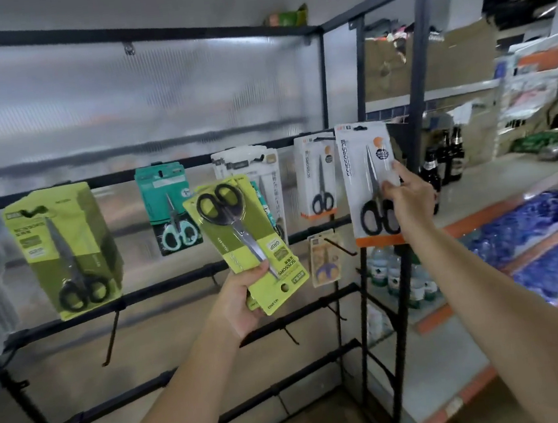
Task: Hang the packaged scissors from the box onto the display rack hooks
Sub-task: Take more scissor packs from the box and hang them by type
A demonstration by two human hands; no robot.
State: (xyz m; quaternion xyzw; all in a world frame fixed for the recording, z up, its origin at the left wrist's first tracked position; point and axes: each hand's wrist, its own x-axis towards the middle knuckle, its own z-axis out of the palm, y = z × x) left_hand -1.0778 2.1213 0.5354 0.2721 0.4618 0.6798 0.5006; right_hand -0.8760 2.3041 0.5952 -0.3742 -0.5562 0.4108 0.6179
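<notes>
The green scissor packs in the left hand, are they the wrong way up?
Yes. The green packs in the left hand are upside down: handles at the top, hang hole at the bottom, print inverted, and tilted. The green pack already on the rack hangs handles down.

Shop — hook rack (pixel 149 169) (packaged scissors (pixel 65 254))

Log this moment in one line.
left hand: holds green scissors packs | right hand: holds white orange-trimmed scissors pack at rack's top bar
</notes>
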